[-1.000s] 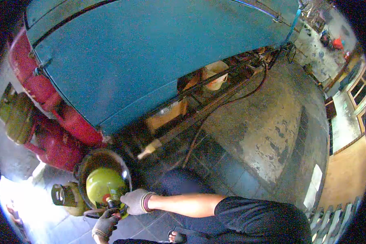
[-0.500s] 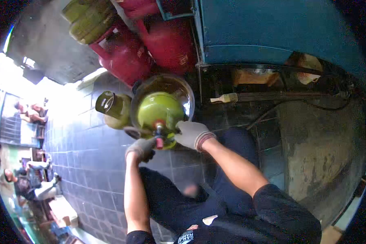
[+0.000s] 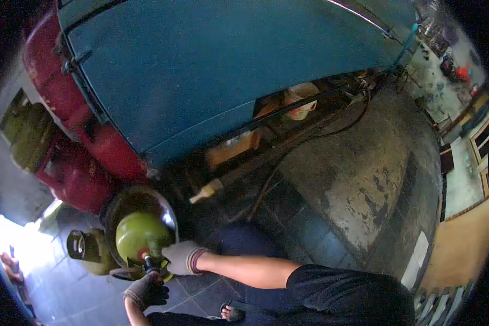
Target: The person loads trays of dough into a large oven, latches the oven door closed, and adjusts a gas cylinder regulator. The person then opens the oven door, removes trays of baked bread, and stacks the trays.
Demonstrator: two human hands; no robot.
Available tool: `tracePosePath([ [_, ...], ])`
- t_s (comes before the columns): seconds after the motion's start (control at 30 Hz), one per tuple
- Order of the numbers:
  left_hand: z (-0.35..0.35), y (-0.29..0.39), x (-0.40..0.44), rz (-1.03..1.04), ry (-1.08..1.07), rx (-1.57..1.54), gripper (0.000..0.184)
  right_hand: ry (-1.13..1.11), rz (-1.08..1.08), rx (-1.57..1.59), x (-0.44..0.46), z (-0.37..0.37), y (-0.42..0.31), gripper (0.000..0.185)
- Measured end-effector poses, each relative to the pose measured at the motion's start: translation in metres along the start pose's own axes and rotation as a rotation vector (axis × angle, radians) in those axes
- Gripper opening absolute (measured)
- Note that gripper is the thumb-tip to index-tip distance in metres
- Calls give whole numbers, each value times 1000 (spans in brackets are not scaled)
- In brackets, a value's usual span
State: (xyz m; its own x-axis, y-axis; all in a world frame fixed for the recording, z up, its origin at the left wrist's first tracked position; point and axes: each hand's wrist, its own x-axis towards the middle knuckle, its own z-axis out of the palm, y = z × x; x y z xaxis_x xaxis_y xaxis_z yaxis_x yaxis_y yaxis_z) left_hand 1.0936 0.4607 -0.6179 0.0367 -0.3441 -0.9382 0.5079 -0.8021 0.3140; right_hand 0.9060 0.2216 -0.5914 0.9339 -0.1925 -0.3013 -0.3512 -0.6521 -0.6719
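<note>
A green gas cylinder point(image 3: 141, 234) rests tilted in a round metal basin point(image 3: 170, 213), its valve end turned towards me. On the valve sits a dark fitting point(image 3: 150, 262) with a reddish end. My left hand point(image 3: 146, 290), in a grey glove with dark fingers, is closed at the lower end of this fitting. The gloved right hand point(image 3: 183, 257) grips the collar at the cylinder's right side; its fingertips are partly hidden.
Another green cylinder point(image 3: 92, 250) stands left of the basin. Red cylinders point(image 3: 84, 176) and a further green one point(image 3: 27, 130) are stacked behind. A large blue cabinet point(image 3: 163, 70) rises ahead. A brush point(image 3: 206, 191) and a hose point(image 3: 266, 190) lie beneath its edge.
My view has swung to the right, so the cylinder and both hands appear lower and further left. Both hands stay at the cylinder's valve end.
</note>
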Motion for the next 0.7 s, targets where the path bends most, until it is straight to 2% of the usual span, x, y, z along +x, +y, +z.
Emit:
tracePosePath([
  [0.03, -30, -15, 29, -72, -126, 39, 29, -15, 12, -5, -1, -2, -2, 43],
  [0.1, -49, -28, 48, -146, -249, 77, 26, -30, 21, -8, -2, -4, -9, 42],
  [0.2, -53, -40, 58, -40, -110, -65, 37, -46, 16, -26, -6, -9, -12, 42],
  [0.3, -74, -49, 72, 27, -182, 42, 37, -23, 22, -36, -4, -4, -11, 41],
  [0.33, -80, -49, 68, -6, -232, 43, 32, -17, 18, -31, -4, -3, -11, 41],
  [0.4, -85, -50, 70, -39, -284, 45, 34, -11, 17, -27, -4, -4, -10, 41],
  [0.43, -90, -56, 79, 106, -318, 128, 35, -26, 20, -26, -5, -6, -12, 41],
  [0.5, -94, -59, 89, 256, -352, 212, 43, -40, 22, -27, -7, -10, -14, 42],
  [0.53, -83, -53, 82, 109, -147, 174, 48, -33, 28, -19, -9, -10, -14, 42],
  [0.6, -64, -44, 68, -37, 57, 134, 52, -25, 35, -11, -8, -9, -14, 42],
  [0.7, -55, -39, 62, 28, 125, 185, 55, -40, 35, -15, -6, -6, -13, 42],
])
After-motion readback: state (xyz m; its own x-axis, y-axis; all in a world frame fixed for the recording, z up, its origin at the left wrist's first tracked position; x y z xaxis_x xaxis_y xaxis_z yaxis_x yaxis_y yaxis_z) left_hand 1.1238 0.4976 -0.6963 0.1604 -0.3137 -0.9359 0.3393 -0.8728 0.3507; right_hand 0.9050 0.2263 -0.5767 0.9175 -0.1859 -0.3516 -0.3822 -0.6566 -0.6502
